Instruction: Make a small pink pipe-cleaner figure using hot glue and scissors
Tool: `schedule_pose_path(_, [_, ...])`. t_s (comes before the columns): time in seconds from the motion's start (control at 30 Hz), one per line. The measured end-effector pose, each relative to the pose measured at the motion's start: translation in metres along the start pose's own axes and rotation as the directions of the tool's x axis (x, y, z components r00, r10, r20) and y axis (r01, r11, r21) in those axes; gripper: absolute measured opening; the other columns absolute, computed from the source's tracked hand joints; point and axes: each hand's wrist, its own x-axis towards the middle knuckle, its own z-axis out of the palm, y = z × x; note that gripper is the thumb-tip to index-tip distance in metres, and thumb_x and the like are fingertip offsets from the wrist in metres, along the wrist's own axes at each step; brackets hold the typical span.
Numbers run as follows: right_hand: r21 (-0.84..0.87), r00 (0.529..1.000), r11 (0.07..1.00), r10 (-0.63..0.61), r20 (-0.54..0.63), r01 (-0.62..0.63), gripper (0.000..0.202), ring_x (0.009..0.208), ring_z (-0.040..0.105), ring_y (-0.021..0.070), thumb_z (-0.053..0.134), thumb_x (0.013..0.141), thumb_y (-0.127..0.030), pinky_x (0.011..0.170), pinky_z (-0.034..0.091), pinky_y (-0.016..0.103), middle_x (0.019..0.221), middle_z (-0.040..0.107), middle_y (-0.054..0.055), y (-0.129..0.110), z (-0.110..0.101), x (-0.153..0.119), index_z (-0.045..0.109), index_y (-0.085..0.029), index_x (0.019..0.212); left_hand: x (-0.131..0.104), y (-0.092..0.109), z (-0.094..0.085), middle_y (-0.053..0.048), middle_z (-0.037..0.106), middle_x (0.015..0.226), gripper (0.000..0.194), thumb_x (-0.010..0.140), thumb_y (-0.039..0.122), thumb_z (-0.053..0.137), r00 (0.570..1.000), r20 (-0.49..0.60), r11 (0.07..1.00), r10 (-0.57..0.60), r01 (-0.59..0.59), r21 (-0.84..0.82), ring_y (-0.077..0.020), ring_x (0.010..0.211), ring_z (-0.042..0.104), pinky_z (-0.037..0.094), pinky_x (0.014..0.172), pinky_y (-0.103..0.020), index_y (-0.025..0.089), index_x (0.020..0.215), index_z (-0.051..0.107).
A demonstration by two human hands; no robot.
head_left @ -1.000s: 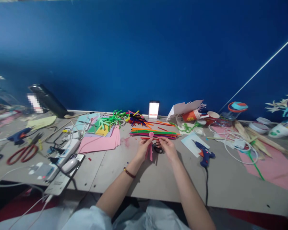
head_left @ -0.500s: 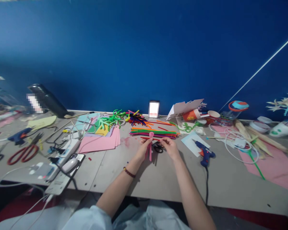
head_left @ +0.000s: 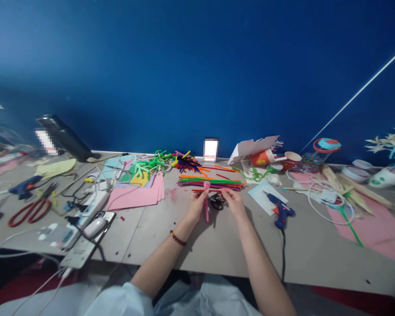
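My left hand (head_left: 196, 206) is closed on a pink pipe cleaner piece (head_left: 206, 210), which has a round curled top and strands hanging down. A red pipe cleaner (head_left: 213, 190) runs level across it, just under the curl. At the red one's other end, the fingertips of my right hand (head_left: 233, 202) are pinched together. Black-handled scissors (head_left: 216, 202) lie on the table between my hands, partly hidden. Just beyond is a bundle of straight coloured pipe cleaners (head_left: 213, 181), orange, green and purple among them.
A blue glue gun (head_left: 281, 210) rests by a pale blue sheet at right. Pink paper (head_left: 134, 196), a power strip (head_left: 88, 215), a phone with a mouse (head_left: 95, 227) and red-handled scissors (head_left: 31, 211) lie at left. Tangled green pipe cleaners (head_left: 153, 164) sit farther back.
The pink piece and the red pipe cleaner have shifted very slightly left with my left hand. My right hand stays near the red one's end.
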Motion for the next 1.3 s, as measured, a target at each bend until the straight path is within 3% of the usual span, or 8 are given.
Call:
schedule_pose_path(0.1, [0.043,0.998,0.998,0.041,0.038,-0.042,0.041,0.062,0.061,0.0163,0.072,0.061,-0.055,0.060,0.048,0.028,0.076,0.071,0.005,-0.004,-0.003,0.000,0.071,-0.019,0.080,0.001,0.006,-0.002,0.001,0.052,0.045,0.030,0.060,0.038,0.075,0.995,0.018,0.995,-0.098,0.099,-0.008,-0.0078,0.042,0.040,0.031,0.043,-0.023,0.016,0.051,0.058])
schedule_pose_path(0.2, [0.037,0.996,0.998,0.050,0.076,-0.053,0.039,0.063,0.062,0.0165,0.074,0.058,-0.052,0.062,0.048,0.029,0.077,0.071,0.005,-0.006,-0.005,0.001,0.070,-0.019,0.077,0.001,0.011,-0.002,0.001,0.052,0.044,0.029,0.059,0.036,0.075,0.992,0.032,0.992,-0.125,0.126,-0.018,-0.0078,0.042,0.041,0.031,0.043,-0.023,0.016,0.049,0.057])
schedule_pose_path(0.47, [-0.059,0.988,0.996,-0.051,0.144,0.060,0.036,0.068,0.062,0.0181,0.072,0.060,-0.052,0.066,0.049,0.031,0.072,0.069,0.004,-0.006,-0.008,0.002,0.067,-0.020,0.075,0.003,0.011,-0.003,0.000,0.051,0.045,0.027,0.059,0.035,0.075,0.973,0.073,0.975,-0.219,0.222,-0.028,-0.0079,0.038,0.040,0.031,0.037,-0.023,0.015,0.052,0.058])
schedule_pose_path(0.7, [-0.229,0.977,0.952,-0.181,0.113,0.203,0.032,0.066,0.058,0.0169,0.065,0.069,-0.050,0.066,0.046,0.030,0.071,0.066,0.004,-0.006,-0.009,0.000,0.064,-0.018,0.076,0.004,0.004,-0.004,0.000,0.052,0.045,0.027,0.061,0.034,0.075,0.978,0.080,0.980,-0.194,0.196,-0.017,-0.0082,0.038,0.041,0.033,0.037,-0.023,0.015,0.052,0.058])
schedule_pose_path(0.83, [-0.285,0.962,0.920,-0.267,0.051,0.270,0.030,0.064,0.055,0.0161,0.061,0.074,-0.048,0.064,0.045,0.029,0.071,0.064,0.003,-0.004,-0.006,-0.003,0.063,-0.019,0.077,0.002,-0.002,0.000,0.000,0.055,0.049,0.026,0.062,0.035,0.075,0.997,0.036,0.998,-0.061,0.061,-0.002,-0.0087,0.044,0.045,0.037,0.044,-0.022,0.015,0.055,0.060])
schedule_pose_path(0.97, [-0.192,0.978,0.959,-0.207,0.026,0.208,0.032,0.068,0.059,0.0181,0.063,0.071,-0.051,0.067,0.047,0.030,0.074,0.067,0.004,-0.003,-0.003,-0.004,0.064,-0.019,0.078,0.000,0.001,0.001,-0.001,0.057,0.052,0.026,0.064,0.036,0.075,1.000,0.009,1.000,0.022,-0.022,0.011,-0.0097,0.048,0.048,0.038,0.051,-0.024,0.015,0.056,0.062])
schedule_pose_path(1.13, [-0.038,0.998,0.997,-0.069,0.006,0.069,0.042,0.066,0.060,0.0168,0.067,0.066,-0.056,0.067,0.048,0.031,0.079,0.070,0.006,-0.008,-0.002,-0.002,0.068,-0.019,0.085,0.002,0.006,0.000,0.000,0.056,0.050,0.028,0.063,0.037,0.075,1.000,-0.005,1.000,-0.015,0.015,-0.025,-0.0090,0.046,0.046,0.037,0.049,-0.024,0.016,0.052,0.060])
schedule_pose_path(1.3, [0.023,0.998,0.999,-0.038,0.041,0.037,0.038,0.069,0.062,0.0173,0.073,0.061,-0.050,0.068,0.048,0.031,0.079,0.071,0.005,-0.010,-0.001,-0.004,0.068,-0.019,0.083,0.001,0.006,0.001,0.000,0.056,0.048,0.030,0.060,0.039,0.078,0.998,0.020,0.997,-0.052,0.053,-0.049,-0.0085,0.043,0.045,0.035,0.045,-0.023,0.015,0.052,0.061])
